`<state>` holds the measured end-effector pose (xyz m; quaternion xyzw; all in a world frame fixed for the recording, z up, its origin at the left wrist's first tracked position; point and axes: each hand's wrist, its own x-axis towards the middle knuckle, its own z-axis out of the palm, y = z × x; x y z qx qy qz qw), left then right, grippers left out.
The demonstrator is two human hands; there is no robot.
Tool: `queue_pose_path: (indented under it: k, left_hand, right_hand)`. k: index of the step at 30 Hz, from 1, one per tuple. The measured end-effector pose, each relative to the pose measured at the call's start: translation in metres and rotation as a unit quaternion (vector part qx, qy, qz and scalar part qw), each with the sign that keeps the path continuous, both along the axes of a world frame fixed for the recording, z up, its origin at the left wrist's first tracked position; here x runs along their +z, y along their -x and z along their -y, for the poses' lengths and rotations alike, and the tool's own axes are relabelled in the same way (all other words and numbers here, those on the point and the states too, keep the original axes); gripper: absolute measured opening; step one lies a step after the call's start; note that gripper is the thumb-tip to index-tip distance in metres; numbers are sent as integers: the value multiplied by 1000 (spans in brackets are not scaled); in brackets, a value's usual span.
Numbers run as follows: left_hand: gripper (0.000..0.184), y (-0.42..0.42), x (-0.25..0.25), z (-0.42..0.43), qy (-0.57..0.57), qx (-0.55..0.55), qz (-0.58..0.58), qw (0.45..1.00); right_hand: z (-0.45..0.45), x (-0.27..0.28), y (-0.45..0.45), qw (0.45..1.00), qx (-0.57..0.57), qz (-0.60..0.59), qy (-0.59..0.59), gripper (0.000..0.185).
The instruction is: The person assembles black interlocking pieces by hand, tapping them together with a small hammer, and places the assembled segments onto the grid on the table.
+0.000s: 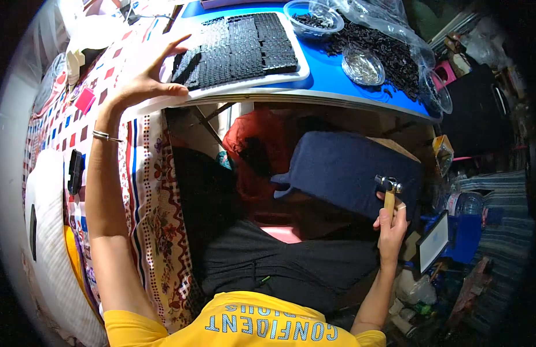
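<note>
My left hand (149, 81) is at the left end of a white tray (303, 72), thumb and fingers spread apart. Its thumb lies by the tray's near left corner; whether it presses on the rim I cannot tell. Rows of small black pieces (239, 49) fill the tray in a tight block. My right hand (391, 225) is closed round the wooden handle of a small hammer (389, 199) with a shiny metal head. Behind the hammer is a dark blue cloth-covered block (343, 170), below the table's front edge.
On the blue table (320, 61), loose black pieces (372, 43) lie in a heap beside a clear tub (314, 20) and a round clear dish (363, 66) of small shiny bits. A lit screen (434, 242) stands at the right. Patterned cloth (158, 202) hangs at the left.
</note>
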<state>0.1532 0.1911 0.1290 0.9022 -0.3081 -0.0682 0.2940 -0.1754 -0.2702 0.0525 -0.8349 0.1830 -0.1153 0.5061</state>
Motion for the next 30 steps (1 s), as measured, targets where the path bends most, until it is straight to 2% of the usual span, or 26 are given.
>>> queue_pose_path:
  k: [3,13,17,23,27,30]
  left_hand:
    - [104,-3,-1,-3,17,7,-36,999]
    - [98,-12,-13,-2,20,-5,11,1000]
    - [99,-16,-21,-1,28,-14,29,999]
    - [101,-18,-22,1,56,-26,23,998]
    - [102,-9,-14,0,88,42,-20,995]
    - [103,-19,-15,-19,97,27,11,995]
  right_hand:
    - [0,1,-1,1000,1,0,1,28]
    - [2,0,0,1000,9,-20,2,33]
    - [1,0,0,1000,-2,-2,-1,27]
    - [1,-1,0,1000,-3,0,-1,27]
    - [0,1,0,1000,-8,-7,0,26]
    - [0,0,-2,1000,-4,-6,-2,27]
